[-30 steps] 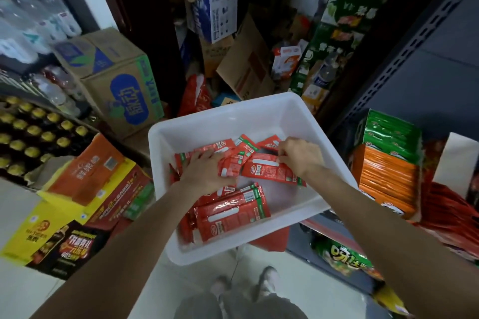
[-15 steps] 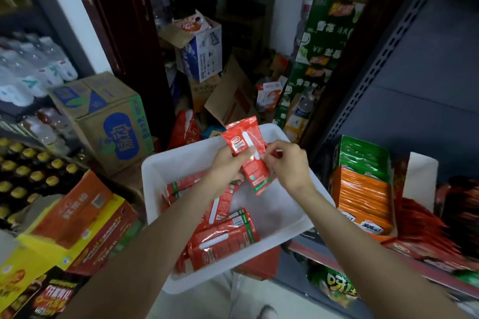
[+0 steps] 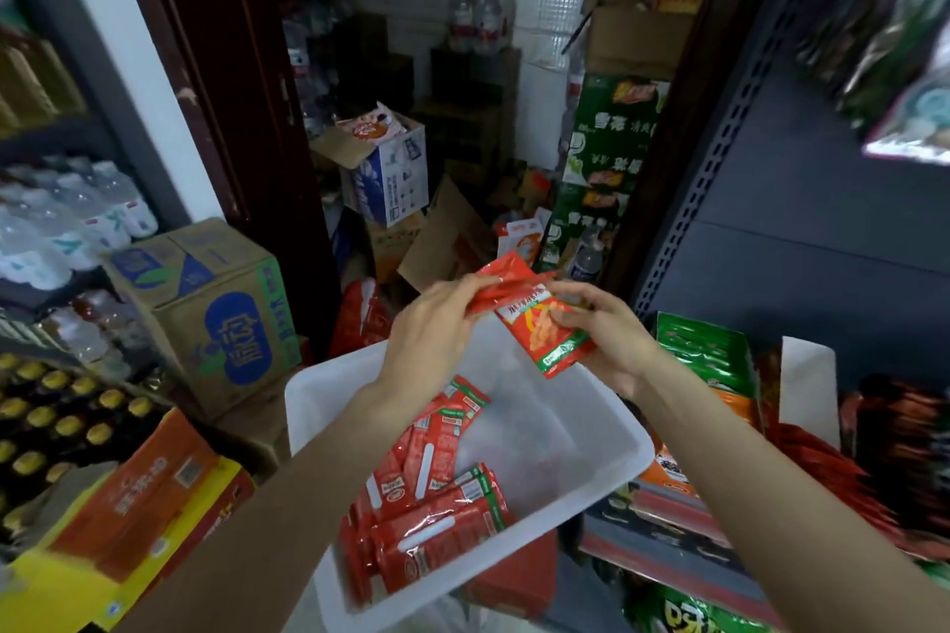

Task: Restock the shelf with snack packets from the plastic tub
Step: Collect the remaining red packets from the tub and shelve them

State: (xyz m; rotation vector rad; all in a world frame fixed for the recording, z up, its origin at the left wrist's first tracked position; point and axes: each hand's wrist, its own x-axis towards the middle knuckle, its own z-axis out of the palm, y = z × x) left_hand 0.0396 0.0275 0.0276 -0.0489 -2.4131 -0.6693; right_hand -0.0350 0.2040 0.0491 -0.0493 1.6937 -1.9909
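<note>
Both hands, left hand [image 3: 432,324] and right hand [image 3: 606,339], have lifted red snack packets [image 3: 545,324] clear of the white plastic tub [image 3: 591,406], pinching them above it, ready for the shelf [image 3: 668,545] at right.

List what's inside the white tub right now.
White tub: loose red snack packets piled at its near-left, bare floor elsewhere. The forearms hide part of the pile; packets underneath can't be counted.
</note>
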